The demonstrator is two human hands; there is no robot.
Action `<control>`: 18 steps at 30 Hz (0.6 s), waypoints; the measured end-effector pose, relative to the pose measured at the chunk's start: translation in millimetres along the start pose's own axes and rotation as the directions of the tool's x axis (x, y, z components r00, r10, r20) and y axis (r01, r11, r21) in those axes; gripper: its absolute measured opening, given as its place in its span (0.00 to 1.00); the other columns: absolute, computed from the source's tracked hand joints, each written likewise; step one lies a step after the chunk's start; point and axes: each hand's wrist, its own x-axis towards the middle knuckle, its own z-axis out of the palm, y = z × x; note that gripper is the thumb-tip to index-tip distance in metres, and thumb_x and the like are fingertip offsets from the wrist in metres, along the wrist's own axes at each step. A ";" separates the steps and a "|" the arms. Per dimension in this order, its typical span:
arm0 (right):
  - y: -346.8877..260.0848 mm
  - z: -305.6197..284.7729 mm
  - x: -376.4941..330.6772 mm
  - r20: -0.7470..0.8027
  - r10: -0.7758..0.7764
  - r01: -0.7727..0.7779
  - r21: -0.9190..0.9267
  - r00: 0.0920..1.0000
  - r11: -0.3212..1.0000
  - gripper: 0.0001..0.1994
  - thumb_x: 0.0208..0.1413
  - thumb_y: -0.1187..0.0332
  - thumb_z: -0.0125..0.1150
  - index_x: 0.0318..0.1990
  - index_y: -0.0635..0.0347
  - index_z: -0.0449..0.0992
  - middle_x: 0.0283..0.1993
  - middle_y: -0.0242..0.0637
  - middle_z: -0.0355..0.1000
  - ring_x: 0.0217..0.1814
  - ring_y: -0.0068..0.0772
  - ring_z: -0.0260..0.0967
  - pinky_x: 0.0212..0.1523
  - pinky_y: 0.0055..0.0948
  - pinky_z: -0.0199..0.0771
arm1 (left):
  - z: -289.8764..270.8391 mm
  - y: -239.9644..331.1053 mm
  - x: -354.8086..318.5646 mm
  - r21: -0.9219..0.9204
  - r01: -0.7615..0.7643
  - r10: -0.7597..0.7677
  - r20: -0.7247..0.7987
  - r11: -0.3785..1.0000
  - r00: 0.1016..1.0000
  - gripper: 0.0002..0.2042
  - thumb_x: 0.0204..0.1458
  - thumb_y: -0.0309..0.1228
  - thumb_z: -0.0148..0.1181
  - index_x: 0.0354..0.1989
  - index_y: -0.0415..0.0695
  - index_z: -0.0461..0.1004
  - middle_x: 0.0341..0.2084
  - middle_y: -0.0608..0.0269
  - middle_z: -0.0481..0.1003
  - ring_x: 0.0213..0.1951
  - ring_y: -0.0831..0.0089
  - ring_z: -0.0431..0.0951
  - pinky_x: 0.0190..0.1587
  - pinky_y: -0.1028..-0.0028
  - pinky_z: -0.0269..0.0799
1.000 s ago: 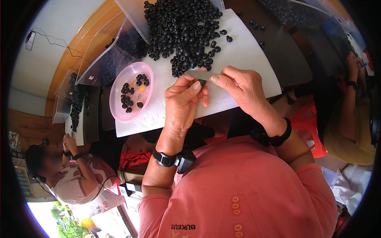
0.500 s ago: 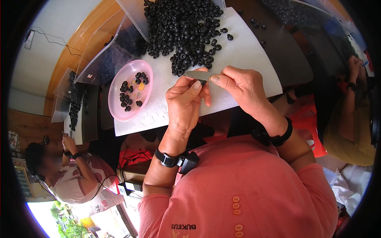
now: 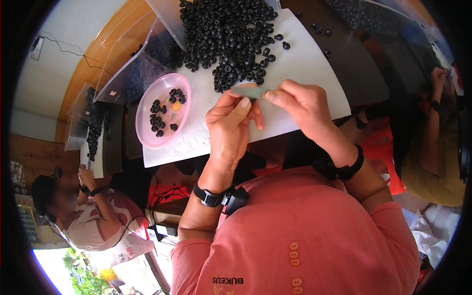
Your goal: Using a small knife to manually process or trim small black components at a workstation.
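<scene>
My right hand [image 3: 306, 107] pinches a thin, flat knife-like blade [image 3: 250, 92] between thumb and fingers. The blade is blurred and lies across the fingertips of my left hand [image 3: 227, 120]. Those fingers are closed on a small black rubber part [image 3: 253, 101], mostly hidden under the blade and thumb. Just beyond my hands, a big heap of round black rubber parts [image 3: 228, 42] spreads over a white board [image 3: 309, 64]. To the left, a pink oval dish [image 3: 145, 136] holds several more black parts [image 3: 156, 120].
A clear plastic bin [image 3: 167, 19] opens behind the heap, and another clear bin [image 3: 115, 81] stands left of it. Loose black parts [image 3: 317, 28] lie on the dark table at right. One person [image 3: 101, 211] works at left; another person's arm [image 3: 435, 118] shows at right.
The blade has shifted slightly over the part in my left hand and looks more smeared, with the right hand tilting a little. The parts in the heap and dish keep their arrangement.
</scene>
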 end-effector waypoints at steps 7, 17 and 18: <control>5.7 -9.2 -3.6 0.025 0.201 -0.189 0.468 0.979 0.863 0.19 0.63 0.62 0.65 0.23 0.63 0.72 0.17 0.22 0.55 0.21 0.14 0.46 0.20 0.23 0.46 | -53.4 85.9 -3.9 0.810 -0.308 0.558 -0.028 0.498 0.829 0.11 0.58 0.18 0.56 0.47 0.35 0.80 0.30 0.62 0.78 0.27 0.80 0.73 0.30 0.79 0.70; 4.3 -13.0 -2.7 0.033 0.252 -0.228 0.553 0.967 0.801 0.17 0.63 0.62 0.64 0.26 0.65 0.76 0.18 0.21 0.57 0.22 0.12 0.47 0.21 0.21 0.46 | -60.1 67.2 13.0 0.918 -0.346 0.493 0.395 -0.192 0.775 0.11 0.40 0.18 0.70 0.34 0.43 0.80 0.37 0.59 0.76 0.41 0.59 0.73 0.43 0.64 0.70; 3.8 -14.4 -2.6 0.037 0.269 -0.241 0.573 0.962 0.783 0.17 0.63 0.62 0.64 0.26 0.65 0.76 0.18 0.20 0.58 0.22 0.12 0.48 0.21 0.21 0.46 | -47.4 57.9 16.4 0.904 -0.411 0.449 0.419 -0.120 0.789 0.11 0.40 0.18 0.70 0.34 0.43 0.80 0.36 0.59 0.76 0.42 0.59 0.73 0.43 0.63 0.71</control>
